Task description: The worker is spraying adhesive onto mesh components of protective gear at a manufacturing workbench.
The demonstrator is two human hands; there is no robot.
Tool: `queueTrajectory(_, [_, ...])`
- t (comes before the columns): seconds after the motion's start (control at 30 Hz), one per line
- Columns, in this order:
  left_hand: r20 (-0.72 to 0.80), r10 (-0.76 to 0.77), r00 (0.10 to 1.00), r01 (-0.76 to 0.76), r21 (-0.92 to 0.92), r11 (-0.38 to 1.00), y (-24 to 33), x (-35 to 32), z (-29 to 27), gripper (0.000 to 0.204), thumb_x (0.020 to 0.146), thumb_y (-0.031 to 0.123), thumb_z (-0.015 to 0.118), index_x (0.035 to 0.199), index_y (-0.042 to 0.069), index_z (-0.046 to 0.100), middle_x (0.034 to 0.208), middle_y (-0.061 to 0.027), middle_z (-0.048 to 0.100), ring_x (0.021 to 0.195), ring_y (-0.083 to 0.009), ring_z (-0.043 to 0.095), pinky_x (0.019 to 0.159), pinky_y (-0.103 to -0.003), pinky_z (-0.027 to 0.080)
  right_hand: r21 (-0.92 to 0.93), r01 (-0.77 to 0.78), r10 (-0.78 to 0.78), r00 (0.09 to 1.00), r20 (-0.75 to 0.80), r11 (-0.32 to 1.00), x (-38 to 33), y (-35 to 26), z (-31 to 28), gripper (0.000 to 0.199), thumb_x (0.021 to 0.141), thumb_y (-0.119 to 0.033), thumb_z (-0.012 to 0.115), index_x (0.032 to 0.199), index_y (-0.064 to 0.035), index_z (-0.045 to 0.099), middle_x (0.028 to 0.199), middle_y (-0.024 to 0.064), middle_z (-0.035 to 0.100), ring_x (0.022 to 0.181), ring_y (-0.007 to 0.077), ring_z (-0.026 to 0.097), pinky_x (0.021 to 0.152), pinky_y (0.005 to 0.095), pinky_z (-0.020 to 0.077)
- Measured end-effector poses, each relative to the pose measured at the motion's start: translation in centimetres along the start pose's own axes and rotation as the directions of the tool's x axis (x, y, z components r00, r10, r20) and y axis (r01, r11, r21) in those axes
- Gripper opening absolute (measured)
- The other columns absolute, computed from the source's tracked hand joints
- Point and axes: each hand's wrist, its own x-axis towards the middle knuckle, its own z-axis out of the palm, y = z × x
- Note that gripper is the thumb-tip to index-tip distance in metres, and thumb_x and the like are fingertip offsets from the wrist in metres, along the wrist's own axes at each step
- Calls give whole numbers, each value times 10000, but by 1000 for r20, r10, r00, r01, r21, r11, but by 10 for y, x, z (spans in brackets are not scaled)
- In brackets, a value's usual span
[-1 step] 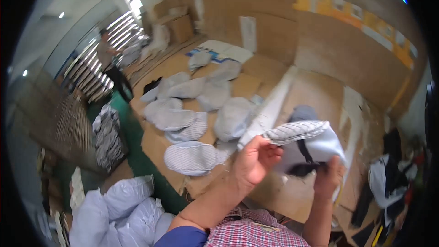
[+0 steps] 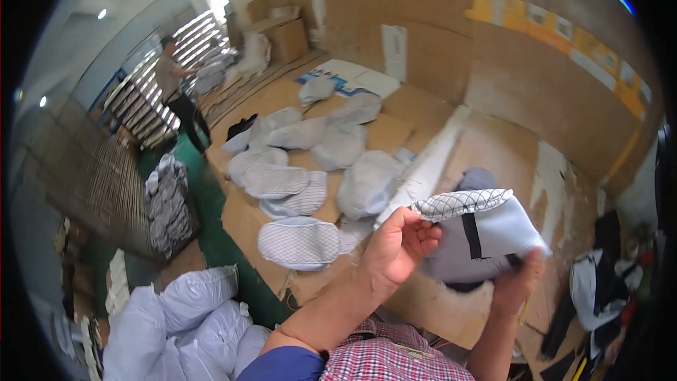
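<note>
I hold a pale grey padded fabric cover point(image 2: 502, 226) up in front of me with both hands. Its top edge has a diamond-quilted pattern point(image 2: 462, 203), and a black strap point(image 2: 471, 236) runs down its middle. My left hand point(image 2: 398, 247) pinches the quilted edge at the cover's left end. Under the lower right corner, my right hand point(image 2: 518, 283) grips the cover. Below it lies another grey piece point(image 2: 451, 261) on the cardboard-covered work surface point(image 2: 493, 148).
Several similar quilted covers point(image 2: 300, 243) lie spread over the cardboard surface to the left and behind. White stuffed bags point(image 2: 190, 310) sit at lower left, with a stack of covers point(image 2: 166, 204) on the green floor. Another person point(image 2: 173, 81) stands far left. Cardboard boxes point(image 2: 285, 35) stand at the back.
</note>
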Motion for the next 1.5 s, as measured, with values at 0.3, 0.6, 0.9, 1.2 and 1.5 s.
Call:
queueTrajectory(0.3, [-165, 61, 984, -61, 5, 998, 143, 20, -111, 135, 736, 118, 517, 799, 15, 578, 815, -128, 627, 805, -263, 604, 781, -400, 490, 83, -69, 74, 995, -60, 994, 29, 5, 15, 387, 894, -317, 447, 1123, -10, 503, 1067, 95, 577, 943, 207, 574, 851, 350, 446])
queueTrajectory(0.6, [-193, 203, 960, -211, -20, 977, 209, 55, -104, 118, 738, 65, 461, 775, -7, 546, 773, -115, 607, 746, -244, 596, 741, -397, 516, -976, 208, -383, 898, 215, -60, 68, 33, 11, 226, 771, -23, 540, 983, 18, 475, 865, 199, 558, 766, 276, 584, 705, 357, 451])
queueTrajectory(0.9, [-117, 190, 975, -214, -262, 941, 215, 22, -51, 127, 729, 45, 450, 774, -23, 547, 777, -141, 626, 757, -238, 618, 805, -396, 506, -736, -176, 647, 634, 423, 653, 11, 211, 168, 322, 767, -236, 648, 1001, -31, 563, 830, 87, 594, 777, 224, 577, 642, 372, 478])
queueTrajectory(1.2, [-32, 153, 988, -156, -269, 950, 208, 9, -80, 187, 764, 81, 446, 847, -49, 552, 866, -170, 614, 827, -287, 597, 842, -415, 474, -118, -387, 403, 893, 198, 915, 16, 173, 131, 470, 833, -347, 499, 1183, -33, 476, 1108, 86, 546, 996, 204, 532, 876, 333, 414])
queueTrajectory(1.5, [-177, 401, 899, -416, -60, 907, 354, 82, -115, 220, 721, 126, 411, 837, -4, 546, 839, -142, 610, 783, -313, 598, 728, -461, 500, -323, -229, 226, 973, -49, 918, 79, 63, -75, 435, 830, -282, 533, 1176, -25, 473, 1115, 81, 533, 1018, 178, 500, 912, 303, 354])
